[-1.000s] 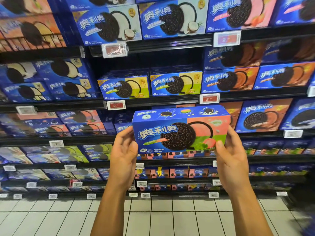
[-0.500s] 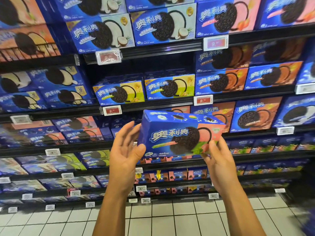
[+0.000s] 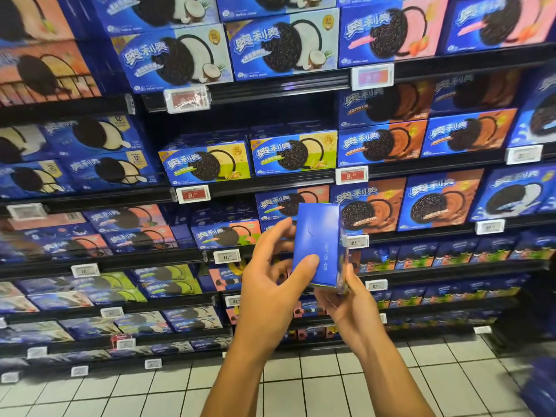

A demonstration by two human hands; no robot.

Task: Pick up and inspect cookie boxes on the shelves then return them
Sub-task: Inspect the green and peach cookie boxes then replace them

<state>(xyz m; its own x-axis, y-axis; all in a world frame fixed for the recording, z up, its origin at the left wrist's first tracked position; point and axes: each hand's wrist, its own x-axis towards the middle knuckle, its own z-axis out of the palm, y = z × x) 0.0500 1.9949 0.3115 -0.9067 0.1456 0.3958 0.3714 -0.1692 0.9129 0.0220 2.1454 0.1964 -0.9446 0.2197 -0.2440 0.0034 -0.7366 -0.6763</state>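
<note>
- Head view: one wide-angle camera worn on my head, facing forward and slightly down.
- Range: near my hands, the shelves [image 3: 270,188] just beyond (edges bowed).
- Lower frame: floor tiles [image 3: 331,383].

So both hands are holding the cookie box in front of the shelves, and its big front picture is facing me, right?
Not quite. Both hands, left hand and right hand, do hold the cookie box in front of the shelves, but the head view shows it turned end-on: a plain blue end panel with a small printed code faces the camera, not the front picture.
</note>
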